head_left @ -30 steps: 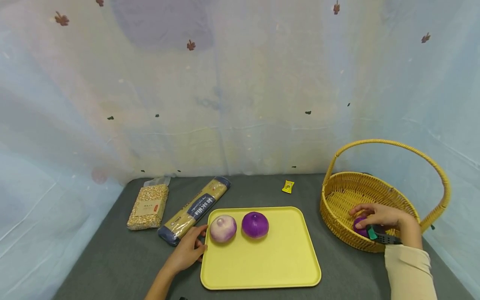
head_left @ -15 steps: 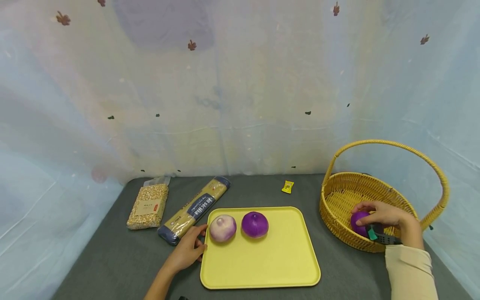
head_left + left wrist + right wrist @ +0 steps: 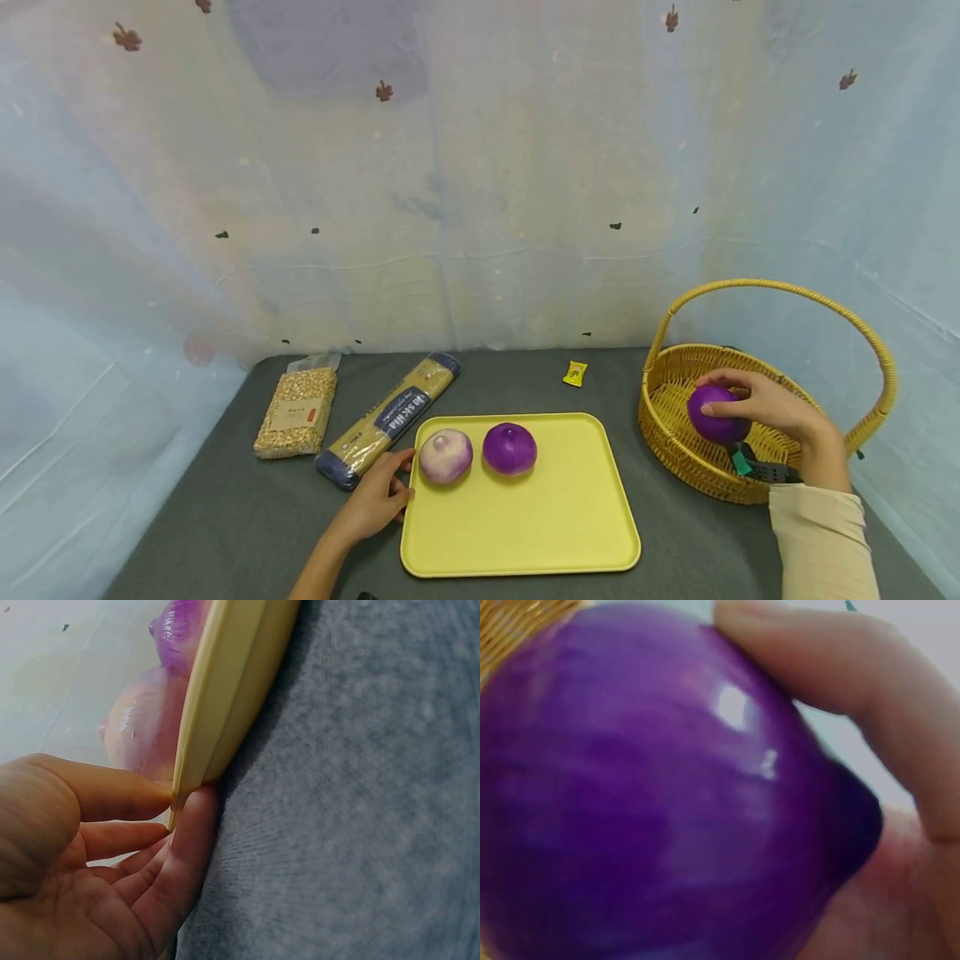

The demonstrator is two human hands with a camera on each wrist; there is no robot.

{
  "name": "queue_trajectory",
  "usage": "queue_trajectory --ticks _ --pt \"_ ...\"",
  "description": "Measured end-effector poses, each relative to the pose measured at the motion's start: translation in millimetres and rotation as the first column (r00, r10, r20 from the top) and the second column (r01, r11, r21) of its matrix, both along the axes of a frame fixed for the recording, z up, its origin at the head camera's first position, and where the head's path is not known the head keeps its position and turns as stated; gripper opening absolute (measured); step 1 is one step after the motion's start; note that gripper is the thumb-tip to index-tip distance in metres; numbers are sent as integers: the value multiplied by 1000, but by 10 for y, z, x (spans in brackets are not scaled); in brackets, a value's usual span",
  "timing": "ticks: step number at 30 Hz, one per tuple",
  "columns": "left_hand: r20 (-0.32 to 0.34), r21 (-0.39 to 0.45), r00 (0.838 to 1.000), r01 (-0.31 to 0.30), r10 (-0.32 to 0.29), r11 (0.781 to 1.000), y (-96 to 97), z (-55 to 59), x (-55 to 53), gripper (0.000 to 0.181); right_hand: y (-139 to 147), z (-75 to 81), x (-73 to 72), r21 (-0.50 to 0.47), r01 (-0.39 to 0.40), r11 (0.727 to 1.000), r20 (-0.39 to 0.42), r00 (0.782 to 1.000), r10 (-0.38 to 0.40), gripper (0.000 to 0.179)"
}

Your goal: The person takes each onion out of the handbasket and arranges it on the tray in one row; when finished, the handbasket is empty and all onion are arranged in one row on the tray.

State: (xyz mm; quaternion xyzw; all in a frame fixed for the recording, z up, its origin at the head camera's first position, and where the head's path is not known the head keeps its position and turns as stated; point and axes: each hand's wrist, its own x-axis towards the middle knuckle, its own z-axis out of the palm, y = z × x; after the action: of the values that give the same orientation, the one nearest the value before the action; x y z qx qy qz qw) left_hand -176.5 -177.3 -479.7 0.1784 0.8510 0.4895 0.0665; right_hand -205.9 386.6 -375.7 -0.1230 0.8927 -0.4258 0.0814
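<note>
My right hand [image 3: 767, 403] grips a dark purple onion [image 3: 715, 415] above the floor of the yellow wicker basket [image 3: 675, 462]. Close up in the right wrist view, the glossy onion [image 3: 652, 787] shows its pointed tip towards the palm. My left hand [image 3: 372, 497] pinches the left rim of the yellow tray [image 3: 525, 533], thumb and fingers on either side of the edge [image 3: 217, 697]. On that tray, a white-and-purple onion [image 3: 446, 457] sits beside a second purple onion [image 3: 510, 449].
A long pasta packet [image 3: 390, 421] lies slantwise left of the tray. Further left is a bag of corn kernels [image 3: 297, 411]. A small yellow wrapped candy [image 3: 575, 373] lies behind the tray. The basket's tall handle [image 3: 780, 283] arches over its opening.
My right hand has lifted the purple onion up from the basket's floor and slightly to the left. The left hand and the tray stay put.
</note>
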Motion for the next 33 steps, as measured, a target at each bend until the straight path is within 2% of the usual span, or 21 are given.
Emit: queue_trajectory --ticks 8,16,24,33 --pt "-15 11 1000 1 -1 1000 -3 2 9 54 -181 111 -14 -11 -8 1000 -36 999 7 40" --pt "-9 1 1000 1 -1 1000 -4 5 3 54 -341 184 -58 -29 -59 998 -61 996 57 39" --pt "-14 0 1000 3 -3 1000 -11 7 -4 55 -524 188 -111 -77 -138 987 -85 988 132 39" --pt "-2 1 1000 10 -10 1000 -15 -2 -6 55 -743 135 -195 -64 -210 976 -107 973 202 36"
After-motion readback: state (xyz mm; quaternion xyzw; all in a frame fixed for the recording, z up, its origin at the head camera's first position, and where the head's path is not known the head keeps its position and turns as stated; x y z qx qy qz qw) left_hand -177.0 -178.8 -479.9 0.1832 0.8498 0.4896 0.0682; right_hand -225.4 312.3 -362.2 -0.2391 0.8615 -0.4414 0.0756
